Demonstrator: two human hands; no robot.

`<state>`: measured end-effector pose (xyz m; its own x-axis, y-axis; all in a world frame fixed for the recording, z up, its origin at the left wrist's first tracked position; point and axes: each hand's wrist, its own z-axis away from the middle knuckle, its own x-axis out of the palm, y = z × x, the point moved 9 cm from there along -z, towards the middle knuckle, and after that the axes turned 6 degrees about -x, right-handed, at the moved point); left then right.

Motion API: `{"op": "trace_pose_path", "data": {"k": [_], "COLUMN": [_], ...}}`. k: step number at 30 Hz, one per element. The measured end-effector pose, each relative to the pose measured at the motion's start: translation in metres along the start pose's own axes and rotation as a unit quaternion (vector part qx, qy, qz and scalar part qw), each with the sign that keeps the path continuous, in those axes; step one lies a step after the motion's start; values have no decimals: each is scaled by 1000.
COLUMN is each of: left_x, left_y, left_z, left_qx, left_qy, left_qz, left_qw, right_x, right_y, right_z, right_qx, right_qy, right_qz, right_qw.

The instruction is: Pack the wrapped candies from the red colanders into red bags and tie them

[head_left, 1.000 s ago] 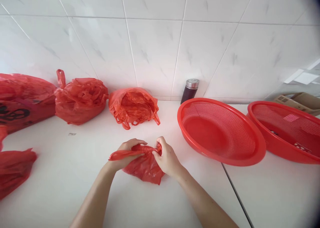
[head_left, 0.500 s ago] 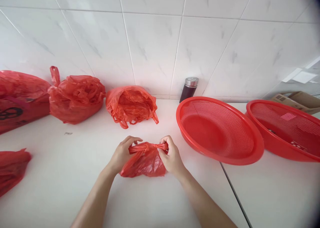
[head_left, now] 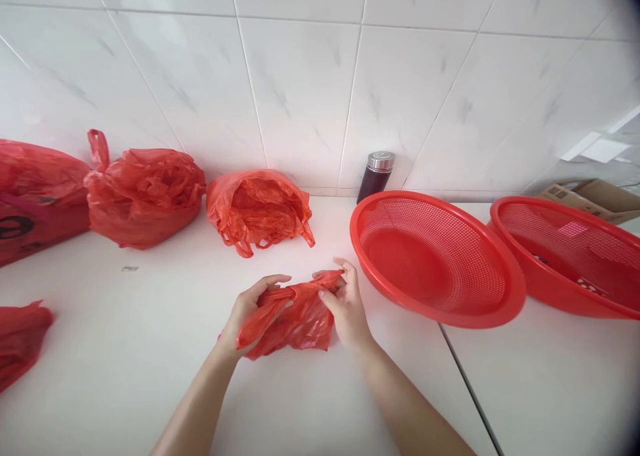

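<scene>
Head view: one thin red bag point(head_left: 306, 319), left hand point(head_left: 242, 315) and right hand point(head_left: 351, 313) each holding a gathered upper end, probably best handled with light, even tension.

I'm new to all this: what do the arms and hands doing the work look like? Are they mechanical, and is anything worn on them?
No, they're a person's own. The left hand and right hand are ungloved, with no ring visible. The left forearm and right forearm show no sleeve, watch, bracelet or cable.
</scene>
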<state>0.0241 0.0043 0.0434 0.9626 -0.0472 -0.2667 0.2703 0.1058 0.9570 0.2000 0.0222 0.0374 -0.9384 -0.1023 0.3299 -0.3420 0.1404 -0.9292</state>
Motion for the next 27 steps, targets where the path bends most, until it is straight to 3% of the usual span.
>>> {"op": "trace_pose_path", "data": {"k": [3,7,11,15,18,20,24,27], "left_x": [0,3,4,7,9,7,-2,-3], "left_y": [-7,5,13,12,10,11,10,9], "left_z": [1,7,12,15,20,25,32,31], "left_qx": [-14,28,39,41,39,46,47,47], "left_qy": [26,55,95,107,122,144,191,194], "left_qz": [43,-27,-83,-46,-36,-32,-44,-66], "left_qw": [999,998,991,992,991,988,979,978], "right_x": [3,10,14,8,5,11,34,43], "right_y": [12,21,9,-2,-4,-4,-7,-11], "right_z": [2,5,-5,-25,-37,-44,-46,-43], "right_qx": [80,142,87,1,-26,-17,54,73], "right_qy": [0,-17,-6,65,111,92,-18,-69], "right_qz": [-87,-68,-22,93,123,98,-24,-14], "right_qw": [993,987,996,994,986,991,998,995]}}
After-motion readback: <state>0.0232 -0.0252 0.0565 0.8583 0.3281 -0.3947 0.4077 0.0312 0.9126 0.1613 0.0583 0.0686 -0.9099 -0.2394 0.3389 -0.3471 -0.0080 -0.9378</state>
